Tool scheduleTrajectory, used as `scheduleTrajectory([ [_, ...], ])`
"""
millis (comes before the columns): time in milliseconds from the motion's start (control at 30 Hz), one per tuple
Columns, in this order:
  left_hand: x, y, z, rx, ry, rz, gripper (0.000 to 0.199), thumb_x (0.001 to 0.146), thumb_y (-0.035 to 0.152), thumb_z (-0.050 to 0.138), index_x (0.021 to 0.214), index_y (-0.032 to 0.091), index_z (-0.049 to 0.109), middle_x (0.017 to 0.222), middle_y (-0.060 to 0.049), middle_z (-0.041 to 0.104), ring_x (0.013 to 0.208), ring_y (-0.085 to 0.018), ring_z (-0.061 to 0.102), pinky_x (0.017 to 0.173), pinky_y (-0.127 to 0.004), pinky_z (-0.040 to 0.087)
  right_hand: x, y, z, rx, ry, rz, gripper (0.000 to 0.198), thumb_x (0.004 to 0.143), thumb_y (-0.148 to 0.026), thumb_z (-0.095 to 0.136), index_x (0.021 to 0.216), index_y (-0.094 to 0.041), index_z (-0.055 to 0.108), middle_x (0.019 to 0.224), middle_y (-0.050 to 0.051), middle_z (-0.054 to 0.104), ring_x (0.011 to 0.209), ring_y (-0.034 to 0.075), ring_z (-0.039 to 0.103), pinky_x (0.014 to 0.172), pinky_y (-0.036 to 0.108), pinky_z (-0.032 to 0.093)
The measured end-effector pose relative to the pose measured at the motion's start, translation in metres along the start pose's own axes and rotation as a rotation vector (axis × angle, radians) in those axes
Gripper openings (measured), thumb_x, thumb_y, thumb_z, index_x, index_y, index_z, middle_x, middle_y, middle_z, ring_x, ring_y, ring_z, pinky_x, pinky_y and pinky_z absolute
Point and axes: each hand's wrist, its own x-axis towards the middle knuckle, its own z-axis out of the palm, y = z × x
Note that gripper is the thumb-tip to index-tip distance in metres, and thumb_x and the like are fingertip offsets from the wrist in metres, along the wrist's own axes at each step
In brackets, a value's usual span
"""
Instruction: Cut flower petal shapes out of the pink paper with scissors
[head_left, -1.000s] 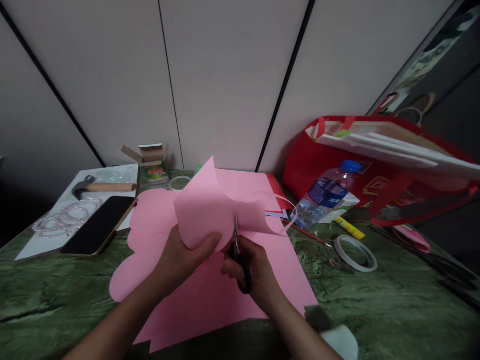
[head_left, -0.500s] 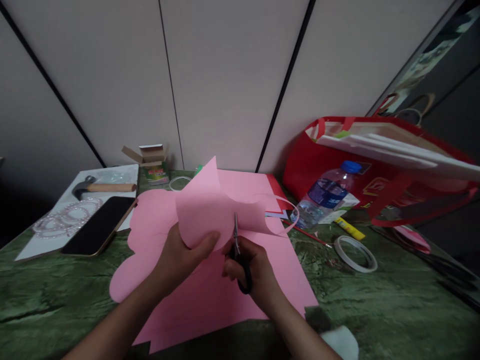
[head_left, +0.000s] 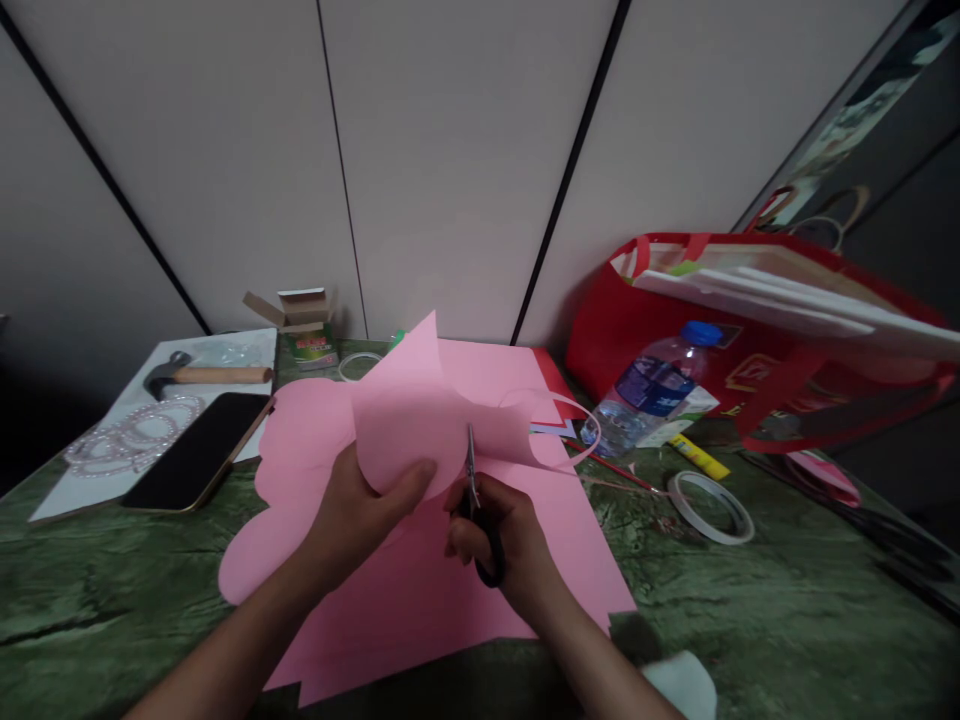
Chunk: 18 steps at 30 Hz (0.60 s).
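Note:
A curled piece of pink paper (head_left: 409, 425) is pinched in my left hand (head_left: 364, 525), the thumb lying on its near face and the other fingers hidden behind it. My right hand (head_left: 506, 540) grips black-handled scissors (head_left: 489, 550), whose blades point away from me and lie against the paper, looking nearly closed. To the right, a thin curved pink strip (head_left: 589, 420) loops off from the paper. Beneath both hands lie larger pink sheets (head_left: 442, 620) with straight edges, and a scallop-edged pink shape (head_left: 296, 430) spreads to the left.
On the left are a phone (head_left: 199, 450), a hammer (head_left: 217, 375), beaded loops (head_left: 135, 430) and an opened small box (head_left: 309, 335). On the right stand a water bottle (head_left: 649, 390) and red bag (head_left: 622, 305), near a tape roll (head_left: 710, 507), yellow tube (head_left: 699, 457) and red pencil-like stick (head_left: 619, 467).
The curled paper has turned very slightly, its top point shifting a little right. My left thumb has moved slightly; the scissors and my right hand stay almost in place.

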Motion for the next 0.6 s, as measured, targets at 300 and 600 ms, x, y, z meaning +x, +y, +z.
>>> scheduleTrajectory([
  [300,0.0004,-0.0010,-0.0019,0.023,0.014,0.019,0.016,0.068,0.029,0.060,0.062,0.017,0.051,0.044,0.007,0.046,0.037,-0.007,0.039,0.033,-0.018,0.031,0.0004,-0.0005,0.0003,-0.021,0.006,0.010,0.012,0.058,-0.009,0.053,0.067,-0.018,0.054,0.045,-0.007,0.051,0.040,0.007,0.046,0.038,0.017,0.035],
  [600,0.0013,-0.0031,-0.0006,-0.002,0.036,0.016,0.018,0.069,0.029,0.060,0.061,0.017,0.049,0.046,0.006,0.046,0.038,-0.007,0.039,0.034,-0.019,0.031,0.0004,-0.0019,0.0004,-0.036,0.007,0.019,0.009,0.059,-0.013,0.057,0.066,-0.018,0.055,0.045,-0.007,0.051,0.040,0.008,0.047,0.038,0.018,0.035],
])
